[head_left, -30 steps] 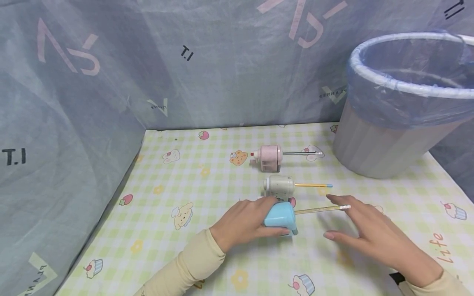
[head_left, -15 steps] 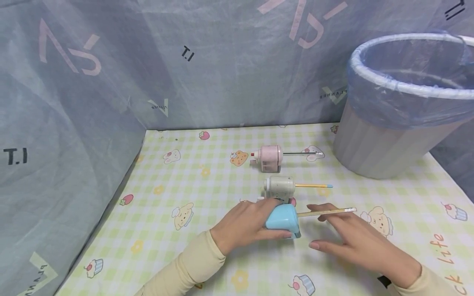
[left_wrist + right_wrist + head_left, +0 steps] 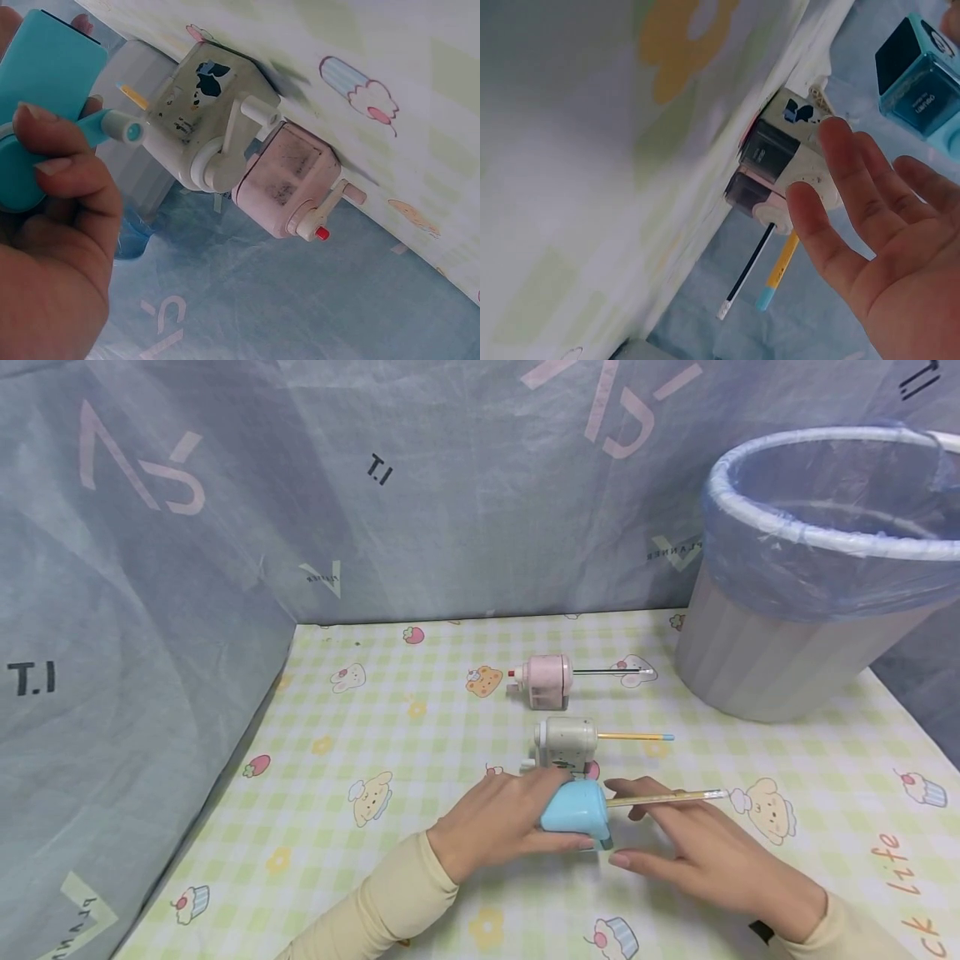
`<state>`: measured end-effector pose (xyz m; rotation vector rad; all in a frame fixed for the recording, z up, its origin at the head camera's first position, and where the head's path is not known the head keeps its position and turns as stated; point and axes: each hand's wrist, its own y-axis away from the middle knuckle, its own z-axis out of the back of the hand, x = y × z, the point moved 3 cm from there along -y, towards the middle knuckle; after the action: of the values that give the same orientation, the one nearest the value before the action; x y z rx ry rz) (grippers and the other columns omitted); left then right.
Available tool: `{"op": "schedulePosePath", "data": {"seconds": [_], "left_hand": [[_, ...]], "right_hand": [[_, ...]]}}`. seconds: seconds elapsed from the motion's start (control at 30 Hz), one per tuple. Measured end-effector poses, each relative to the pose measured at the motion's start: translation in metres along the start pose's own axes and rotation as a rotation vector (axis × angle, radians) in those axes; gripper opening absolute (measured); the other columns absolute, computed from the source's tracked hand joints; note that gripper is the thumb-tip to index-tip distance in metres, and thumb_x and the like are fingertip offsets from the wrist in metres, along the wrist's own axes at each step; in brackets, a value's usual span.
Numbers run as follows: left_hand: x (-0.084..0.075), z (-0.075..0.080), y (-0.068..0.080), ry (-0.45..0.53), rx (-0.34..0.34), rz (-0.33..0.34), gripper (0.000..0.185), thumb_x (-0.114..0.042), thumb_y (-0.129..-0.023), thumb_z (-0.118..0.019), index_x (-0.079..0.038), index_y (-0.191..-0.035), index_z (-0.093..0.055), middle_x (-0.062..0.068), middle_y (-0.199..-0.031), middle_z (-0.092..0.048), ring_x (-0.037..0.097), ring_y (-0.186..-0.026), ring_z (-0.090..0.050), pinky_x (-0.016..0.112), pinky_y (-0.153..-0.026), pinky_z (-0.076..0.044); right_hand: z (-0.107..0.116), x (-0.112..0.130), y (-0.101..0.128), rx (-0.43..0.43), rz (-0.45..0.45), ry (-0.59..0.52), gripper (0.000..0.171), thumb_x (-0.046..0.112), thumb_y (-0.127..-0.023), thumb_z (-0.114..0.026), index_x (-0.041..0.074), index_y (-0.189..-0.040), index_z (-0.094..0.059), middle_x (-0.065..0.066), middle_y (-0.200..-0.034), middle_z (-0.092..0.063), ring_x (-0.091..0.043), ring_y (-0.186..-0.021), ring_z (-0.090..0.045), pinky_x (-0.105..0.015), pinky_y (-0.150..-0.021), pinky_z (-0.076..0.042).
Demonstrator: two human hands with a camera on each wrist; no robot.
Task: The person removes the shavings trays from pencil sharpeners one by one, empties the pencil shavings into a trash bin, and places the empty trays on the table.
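My left hand (image 3: 536,814) grips a blue pencil sharpener (image 3: 576,810) on the checked tablecloth (image 3: 360,735), thumb on its near side. In the left wrist view the thumb and fingers (image 3: 56,161) curl round the blue sharpener (image 3: 45,67) by its crank (image 3: 112,124). A yellow pencil (image 3: 675,795) sticks out of it to the right. My right hand (image 3: 645,831) lies with straight fingers just right of the sharpener, under the pencil. The right wrist view shows the right hand (image 3: 870,232) with spread fingers holding nothing.
Behind stand a cream sharpener (image 3: 566,739) with a yellow pencil (image 3: 637,737) and a pink sharpener (image 3: 546,678) with a black pencil (image 3: 611,671). A grey waste bin (image 3: 795,643) with a blue liner stands at the back right. Blue cloth walls (image 3: 187,527) close the left and back.
My right hand has slid left along the pencil until it is close to the blue sharpener. The sharpener and its pencil have shifted slightly right in the left hand's grip.
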<state>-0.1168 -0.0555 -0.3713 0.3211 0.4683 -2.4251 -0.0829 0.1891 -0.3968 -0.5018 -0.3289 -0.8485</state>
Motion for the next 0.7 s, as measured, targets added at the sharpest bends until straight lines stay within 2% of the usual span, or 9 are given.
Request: {"op": "schedulePosePath", "data": {"seconds": [0.27, 0.7], "left_hand": [[-0.0022, -0.0009, 0.0002, 0.029, -0.006, -0.030, 0.058, -0.052, -0.093, -0.082, -0.011, -0.128, -0.061, -0.007, -0.093, -0.063, -0.001, -0.069, -0.052, 0.011, -0.061, -0.041], [-0.0051, -0.0001, -0.0005, 0.045, -0.011, -0.051, 0.056, -0.049, -0.093, -0.083, -0.009, -0.125, -0.060, -0.007, -0.091, -0.062, -0.002, -0.067, -0.050, 0.010, -0.060, -0.040]], "right_hand": [[-0.0055, 0.0038, -0.0031, -0.003, 0.026, -0.030, 0.060, 0.040, -0.098, -0.080, 0.029, -0.151, -0.054, 0.015, -0.144, -0.060, -0.002, -0.103, -0.066, -0.029, -0.080, -0.057], [-0.0081, 0.0074, -0.0059, -0.024, 0.037, -0.017, 0.056, 0.042, -0.095, -0.082, 0.027, -0.142, -0.057, 0.021, -0.128, -0.062, 0.000, -0.096, -0.063, -0.023, -0.074, -0.053]]}}
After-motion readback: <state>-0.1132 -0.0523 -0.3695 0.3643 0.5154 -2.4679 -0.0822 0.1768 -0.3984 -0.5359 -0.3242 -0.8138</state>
